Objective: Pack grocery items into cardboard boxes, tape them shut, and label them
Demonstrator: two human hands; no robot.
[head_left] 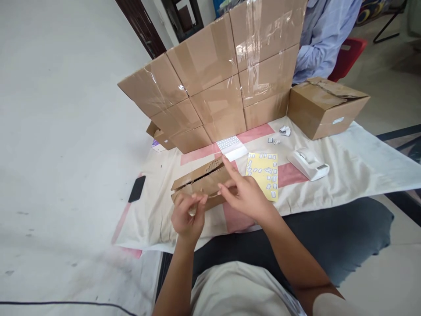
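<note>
Two bare hands of ours work above the surface [158, 193], which is draped in a cream cloth with pink patches. Our left hand [189, 215] is curled, its grip narrow, thumb and fingertips brought together in front of the near edge of a small brown box [210, 181]; whether something thin sits between them we cannot tell. Our right hand [246, 193] keeps a wider grip, the index finger stretched out over the box's right end and the thumb set apart below it. We cannot tell if either hand touches the cardboard.

The small box lies slantwise between and just beyond our hands, with a dark slit along its top and a row of holes towards its right end.

Just right of it we see a yellow sheet [263, 163] dotted with small outlined labels, partly behind our right hand, and beyond the box a white printed card [235, 153]. A white tape dispenser [304, 162] stands farther right, near a large carton [329, 109]. Behind everything rises a taped cardboard screen [217, 96], and past its right edge we see a blue sleeve [325, 39] of another person.
</note>
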